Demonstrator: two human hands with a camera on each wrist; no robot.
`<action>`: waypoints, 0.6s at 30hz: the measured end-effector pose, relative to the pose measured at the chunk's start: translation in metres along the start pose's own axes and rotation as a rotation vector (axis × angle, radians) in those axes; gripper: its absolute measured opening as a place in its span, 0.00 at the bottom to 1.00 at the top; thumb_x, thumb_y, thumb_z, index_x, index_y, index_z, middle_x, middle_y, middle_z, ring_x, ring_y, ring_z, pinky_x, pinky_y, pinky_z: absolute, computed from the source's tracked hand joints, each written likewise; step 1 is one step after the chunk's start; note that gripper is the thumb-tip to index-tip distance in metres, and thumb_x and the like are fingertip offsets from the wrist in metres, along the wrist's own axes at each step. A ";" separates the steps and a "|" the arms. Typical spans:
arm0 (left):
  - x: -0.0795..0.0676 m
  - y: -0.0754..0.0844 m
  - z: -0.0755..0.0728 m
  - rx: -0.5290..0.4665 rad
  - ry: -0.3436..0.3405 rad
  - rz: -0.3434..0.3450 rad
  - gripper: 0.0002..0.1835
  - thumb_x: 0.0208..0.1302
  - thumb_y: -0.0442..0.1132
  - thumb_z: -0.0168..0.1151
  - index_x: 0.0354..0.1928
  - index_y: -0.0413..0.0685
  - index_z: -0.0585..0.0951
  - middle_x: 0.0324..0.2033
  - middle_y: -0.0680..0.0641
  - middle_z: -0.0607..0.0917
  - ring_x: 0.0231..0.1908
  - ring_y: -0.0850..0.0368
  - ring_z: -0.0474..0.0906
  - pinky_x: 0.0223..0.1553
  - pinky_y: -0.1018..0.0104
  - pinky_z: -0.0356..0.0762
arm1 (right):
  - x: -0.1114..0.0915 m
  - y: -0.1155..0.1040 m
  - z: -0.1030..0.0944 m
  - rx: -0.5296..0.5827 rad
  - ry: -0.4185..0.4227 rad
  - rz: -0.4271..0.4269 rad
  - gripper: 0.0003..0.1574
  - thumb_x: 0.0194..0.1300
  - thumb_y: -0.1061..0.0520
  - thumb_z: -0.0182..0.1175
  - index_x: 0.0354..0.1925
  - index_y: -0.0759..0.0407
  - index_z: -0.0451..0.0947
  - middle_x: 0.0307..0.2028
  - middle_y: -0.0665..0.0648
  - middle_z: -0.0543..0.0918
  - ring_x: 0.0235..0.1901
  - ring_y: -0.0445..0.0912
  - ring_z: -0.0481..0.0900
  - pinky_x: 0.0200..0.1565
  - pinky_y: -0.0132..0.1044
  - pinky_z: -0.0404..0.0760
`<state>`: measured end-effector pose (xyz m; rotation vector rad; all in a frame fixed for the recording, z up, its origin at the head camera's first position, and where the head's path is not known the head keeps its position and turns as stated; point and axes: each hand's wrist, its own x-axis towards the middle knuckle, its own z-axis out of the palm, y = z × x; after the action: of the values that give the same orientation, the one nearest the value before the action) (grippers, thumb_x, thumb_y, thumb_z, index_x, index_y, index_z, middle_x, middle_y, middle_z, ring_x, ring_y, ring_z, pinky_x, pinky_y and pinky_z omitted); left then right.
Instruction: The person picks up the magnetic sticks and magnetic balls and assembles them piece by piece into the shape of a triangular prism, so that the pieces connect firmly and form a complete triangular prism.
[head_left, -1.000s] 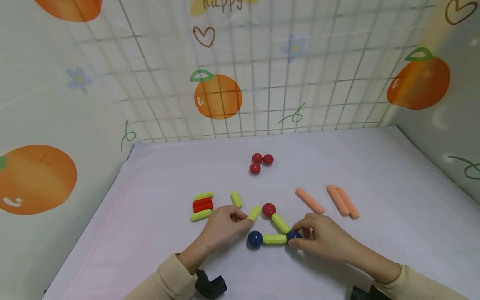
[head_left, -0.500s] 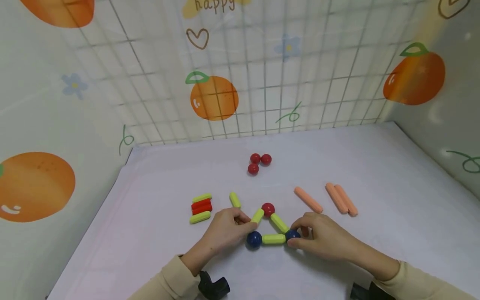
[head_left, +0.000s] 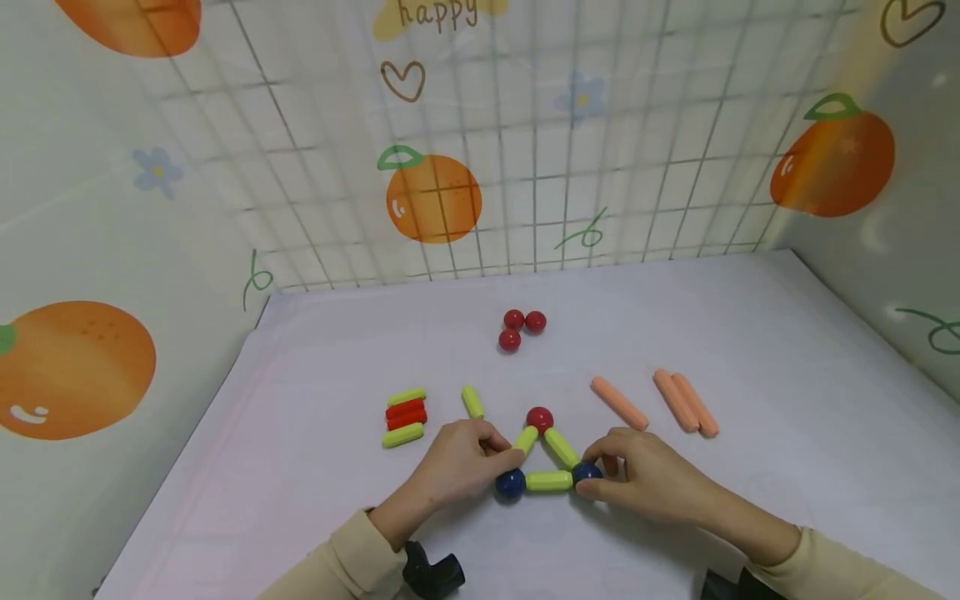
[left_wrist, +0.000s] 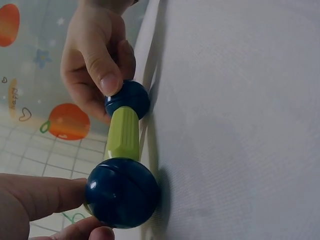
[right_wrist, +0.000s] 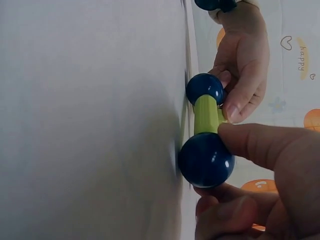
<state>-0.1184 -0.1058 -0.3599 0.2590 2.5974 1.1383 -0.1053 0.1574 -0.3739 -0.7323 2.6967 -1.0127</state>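
Observation:
A triangle of magnetic rods and balls lies on the table in the head view: one red ball (head_left: 539,419) at the far corner, a blue ball (head_left: 510,485) at near left and another blue ball (head_left: 587,475) at near right. A yellow-green front rod (head_left: 549,481) joins the blue balls, and a right-side rod (head_left: 561,448) runs up to the red one. My left hand (head_left: 467,458) pinches a third yellow-green rod (head_left: 527,438), which spans the left side; its near end is hidden by the fingers. My right hand (head_left: 654,477) grips the right blue ball (right_wrist: 206,160) between thumb and fingers.
Several yellow-green and red rods (head_left: 406,410) lie in a stack at left, near a single yellow-green rod (head_left: 472,402). Three red balls (head_left: 510,340) sit farther back. Orange rods (head_left: 619,403) lie at right. A printed curtain (head_left: 517,167) bounds the table's far side.
My left hand has moved slightly right, bringing its yellow-green rod against the red ball and over the left blue ball. My right hand stays on the right blue ball.

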 end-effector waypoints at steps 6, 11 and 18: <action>-0.001 0.001 0.000 0.000 -0.005 0.003 0.11 0.59 0.50 0.70 0.33 0.50 0.86 0.23 0.54 0.82 0.27 0.59 0.73 0.27 0.72 0.69 | 0.000 0.000 0.000 -0.002 0.000 0.001 0.19 0.58 0.39 0.68 0.41 0.49 0.84 0.26 0.42 0.73 0.23 0.32 0.66 0.25 0.26 0.67; -0.001 -0.002 -0.001 0.009 0.004 0.001 0.10 0.59 0.50 0.69 0.33 0.52 0.85 0.24 0.55 0.82 0.28 0.59 0.74 0.27 0.72 0.69 | 0.000 0.000 0.001 -0.001 0.001 -0.008 0.18 0.59 0.40 0.68 0.41 0.49 0.84 0.26 0.42 0.73 0.23 0.32 0.66 0.25 0.26 0.67; 0.000 -0.007 -0.001 0.001 0.009 0.003 0.09 0.62 0.48 0.67 0.33 0.52 0.86 0.26 0.56 0.82 0.27 0.60 0.73 0.27 0.72 0.69 | 0.000 0.000 0.001 0.004 -0.003 -0.012 0.18 0.59 0.40 0.68 0.41 0.49 0.84 0.26 0.42 0.73 0.22 0.32 0.65 0.25 0.26 0.66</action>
<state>-0.1189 -0.1112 -0.3648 0.2581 2.6060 1.1419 -0.1050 0.1573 -0.3748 -0.7492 2.6901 -1.0188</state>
